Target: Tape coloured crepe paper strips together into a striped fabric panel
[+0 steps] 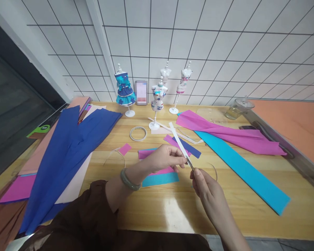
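Ahead stand four mannequins (157, 96); left hand (167, 157) pinches one white strip (178, 139), right hand (208, 188) one tool (190, 164).

Fairly bright light leaves white glare on the tabletop (138, 216); wide-angle distortion slants the tiled wall (225, 45).

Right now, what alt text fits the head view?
Left hand holds a white strip; right hand holds a slim tool at its near end. Four mannequins stand behind on a wooden table, a blue sheet left, a pink sheet right.

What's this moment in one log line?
left hand: pinching white strip; right hand: holding slim metal tool against it; nearby: dark blue strip
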`<action>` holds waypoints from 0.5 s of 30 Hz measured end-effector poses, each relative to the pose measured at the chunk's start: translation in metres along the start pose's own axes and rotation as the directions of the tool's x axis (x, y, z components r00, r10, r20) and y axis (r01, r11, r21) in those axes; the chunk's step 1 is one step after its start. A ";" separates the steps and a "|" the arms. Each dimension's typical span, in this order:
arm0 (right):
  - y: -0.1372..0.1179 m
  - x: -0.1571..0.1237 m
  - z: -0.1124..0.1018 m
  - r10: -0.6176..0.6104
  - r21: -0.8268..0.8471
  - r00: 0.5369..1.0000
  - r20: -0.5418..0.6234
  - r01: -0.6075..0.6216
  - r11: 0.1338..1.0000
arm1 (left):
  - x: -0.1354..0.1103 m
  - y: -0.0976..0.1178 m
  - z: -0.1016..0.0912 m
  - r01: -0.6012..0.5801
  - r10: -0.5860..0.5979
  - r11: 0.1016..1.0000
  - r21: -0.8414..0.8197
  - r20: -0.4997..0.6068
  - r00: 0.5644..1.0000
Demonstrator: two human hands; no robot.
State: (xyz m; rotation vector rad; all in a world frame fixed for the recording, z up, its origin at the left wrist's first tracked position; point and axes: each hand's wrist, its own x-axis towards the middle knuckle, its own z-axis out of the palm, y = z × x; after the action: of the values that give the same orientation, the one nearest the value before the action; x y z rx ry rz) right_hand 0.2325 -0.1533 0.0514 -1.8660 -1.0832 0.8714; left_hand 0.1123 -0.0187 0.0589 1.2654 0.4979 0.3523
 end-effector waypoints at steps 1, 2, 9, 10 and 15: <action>-0.001 0.000 0.000 -0.003 -0.010 1.000 -0.001 0.003 1.000 | 0.000 0.000 0.000 0.002 -0.002 1.000 0.001 -0.002 1.000; -0.001 -0.001 0.000 -0.007 -0.019 1.000 -0.003 0.007 1.000 | 0.000 0.000 0.000 0.004 -0.004 1.000 0.000 -0.002 1.000; 0.000 -0.001 0.000 -0.015 -0.045 1.000 -0.018 0.014 0.999 | 0.001 -0.001 -0.002 0.008 -0.008 1.000 -0.002 0.019 1.000; 0.000 -0.001 0.000 -0.016 -0.052 1.000 -0.022 0.015 0.999 | 0.001 -0.001 -0.002 0.005 -0.005 1.000 0.001 0.021 1.000; 0.000 -0.002 -0.002 -0.027 -0.072 0.999 -0.022 0.025 0.997 | 0.000 0.000 -0.002 0.008 -0.008 1.000 0.007 0.030 1.000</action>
State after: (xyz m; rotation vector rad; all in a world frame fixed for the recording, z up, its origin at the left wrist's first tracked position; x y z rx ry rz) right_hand 0.2328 -0.1558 0.0527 -1.9117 -1.1357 0.8037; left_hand 0.1117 -0.0169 0.0582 1.2738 0.4786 0.3247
